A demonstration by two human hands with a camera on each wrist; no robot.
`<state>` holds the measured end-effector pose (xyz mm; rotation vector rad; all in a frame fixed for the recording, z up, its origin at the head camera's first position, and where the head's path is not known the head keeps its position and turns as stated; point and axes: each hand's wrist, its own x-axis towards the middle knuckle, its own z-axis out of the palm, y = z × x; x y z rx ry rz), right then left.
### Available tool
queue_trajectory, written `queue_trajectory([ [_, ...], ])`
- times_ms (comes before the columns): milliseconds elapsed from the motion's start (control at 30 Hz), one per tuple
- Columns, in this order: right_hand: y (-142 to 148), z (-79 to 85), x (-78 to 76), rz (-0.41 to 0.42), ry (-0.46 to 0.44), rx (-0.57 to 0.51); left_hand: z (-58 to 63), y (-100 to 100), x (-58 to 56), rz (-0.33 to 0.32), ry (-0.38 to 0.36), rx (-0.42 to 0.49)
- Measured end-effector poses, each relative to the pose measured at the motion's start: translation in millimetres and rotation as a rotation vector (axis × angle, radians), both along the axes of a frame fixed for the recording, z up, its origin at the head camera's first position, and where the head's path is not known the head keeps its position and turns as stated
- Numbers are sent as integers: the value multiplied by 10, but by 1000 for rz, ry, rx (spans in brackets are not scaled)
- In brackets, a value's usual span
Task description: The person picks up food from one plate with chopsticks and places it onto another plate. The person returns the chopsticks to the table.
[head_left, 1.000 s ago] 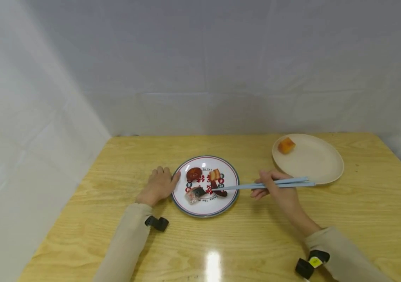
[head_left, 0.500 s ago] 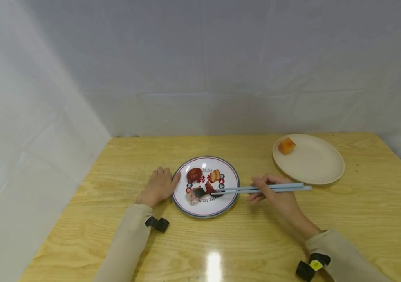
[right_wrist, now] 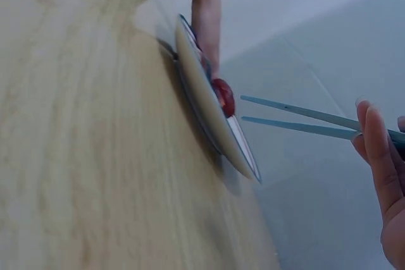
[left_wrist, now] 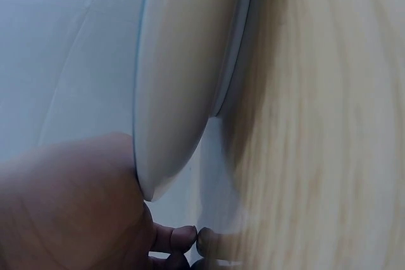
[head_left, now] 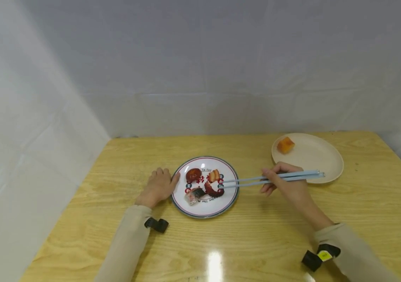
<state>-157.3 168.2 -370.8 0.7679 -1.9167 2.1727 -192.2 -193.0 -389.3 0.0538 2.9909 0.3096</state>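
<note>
My right hand holds a pair of light blue chopsticks. Their tips are spread apart, over the right side of a white plate with a blue rim and red print. Just left of the tips lies a curled dark red food piece. Also on the plate are a round glossy brown piece, a striped piece like pork belly and a fish chunk with dark skin. My left hand rests at the plate's left, thumb against its rim, the other fingers on the table.
A beige oval plate stands at the back right, an orange-brown cube at its left end. The wooden table meets pale hanging sheets at the back and left.
The chopstick tips have come off the dark red piece and parted, as my right hand moved right and slightly back. That piece has shifted a little left. My left hand has stayed put.
</note>
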Motion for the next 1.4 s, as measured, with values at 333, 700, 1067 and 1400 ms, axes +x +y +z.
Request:
queue_trajectory([
  [333,279,101,-147,3,26,-28,-23,-30,14,0,-8,-1],
  [700,642,174,-250,-115,31,-64,-74,-33,38,3,-12,3],
  [1067,865,163,-438,-317,28,-129,-79,-38,52,21,-23,23],
  [1400,788,263,-466,-679,-9,67,-5,3,34,1,4,17],
])
